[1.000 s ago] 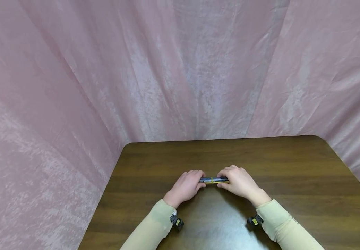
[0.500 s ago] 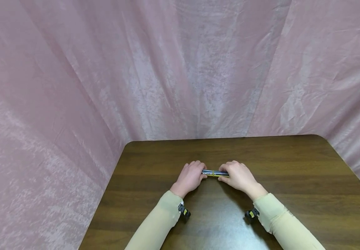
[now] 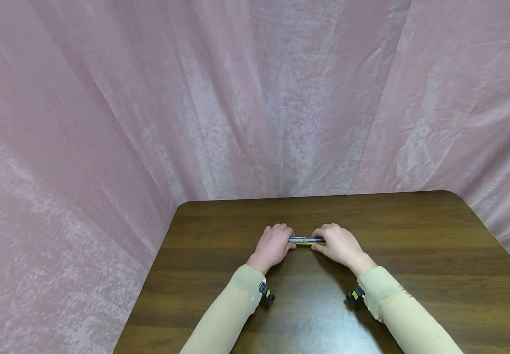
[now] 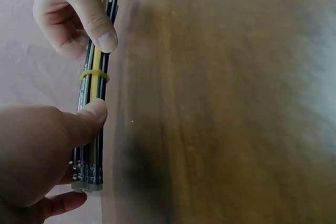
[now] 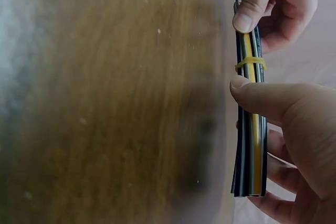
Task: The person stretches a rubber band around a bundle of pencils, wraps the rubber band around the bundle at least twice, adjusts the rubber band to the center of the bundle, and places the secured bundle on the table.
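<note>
A bundle of pencils (image 3: 298, 240), mostly dark with a yellow one among them, spans the gap between the two hands in the head view. Round its middle runs a yellow rubber band (image 4: 94, 75). My left hand (image 3: 273, 247) grips the end with the erasers (image 4: 87, 186), thumb laid along the near side and fingers behind. At the opposite end my right hand (image 3: 340, 247) holds the bundle, its thumb (image 5: 262, 96) pressing across the pencils close to the band. Both hands keep the bundle roughly level over the table.
The brown wooden table (image 3: 219, 221) extends on all sides of the hands, its far edge against a pink curtain (image 3: 255, 123). Small black cameras (image 3: 267, 295) hang from both wrists. Light glares off the near part of the tabletop.
Both hands, still holding the pencil bundle, have moved forward toward the table's far edge and slightly to the right. The grip looks the same.
</note>
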A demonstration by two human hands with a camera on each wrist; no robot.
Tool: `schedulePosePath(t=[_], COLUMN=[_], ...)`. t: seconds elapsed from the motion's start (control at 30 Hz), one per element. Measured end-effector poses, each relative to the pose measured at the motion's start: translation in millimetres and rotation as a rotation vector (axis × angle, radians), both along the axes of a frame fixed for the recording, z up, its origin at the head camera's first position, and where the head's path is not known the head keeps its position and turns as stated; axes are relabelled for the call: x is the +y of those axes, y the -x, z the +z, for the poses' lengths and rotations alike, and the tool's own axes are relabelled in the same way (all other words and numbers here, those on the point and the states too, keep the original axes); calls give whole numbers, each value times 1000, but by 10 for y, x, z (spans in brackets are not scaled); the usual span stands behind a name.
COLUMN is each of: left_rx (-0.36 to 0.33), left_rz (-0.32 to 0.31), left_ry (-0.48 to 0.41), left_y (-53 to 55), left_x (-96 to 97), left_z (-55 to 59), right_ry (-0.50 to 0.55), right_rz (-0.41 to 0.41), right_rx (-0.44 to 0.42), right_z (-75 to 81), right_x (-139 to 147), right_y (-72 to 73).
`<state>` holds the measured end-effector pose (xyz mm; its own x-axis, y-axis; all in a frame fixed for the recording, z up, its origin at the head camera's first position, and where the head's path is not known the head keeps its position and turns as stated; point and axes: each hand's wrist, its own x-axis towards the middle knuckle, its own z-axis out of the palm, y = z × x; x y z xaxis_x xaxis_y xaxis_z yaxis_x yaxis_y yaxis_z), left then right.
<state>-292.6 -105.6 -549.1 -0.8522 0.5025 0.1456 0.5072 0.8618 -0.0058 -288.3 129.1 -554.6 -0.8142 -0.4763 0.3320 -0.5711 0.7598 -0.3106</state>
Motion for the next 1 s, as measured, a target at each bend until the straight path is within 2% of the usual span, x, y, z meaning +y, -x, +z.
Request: schedulePosePath(t=[0.27,0.63,0.77,1.0], left_rx=[-18,-52,-71,-60], left_rz=[-8,3,0,3], left_ry=[7,2,-1,14], left_y=[102,125,139,133], left_x=[34,28,36,64], left_z=[12,25,11,2], right_ry=[11,1,-3,-9], right_rz=[-5,-8,-9,-16], right_rx=[-31,-72,-106,-182], right_z=[25,38,46,13], right_x=[15,14,25,28], right_y=[62,130,150,171])
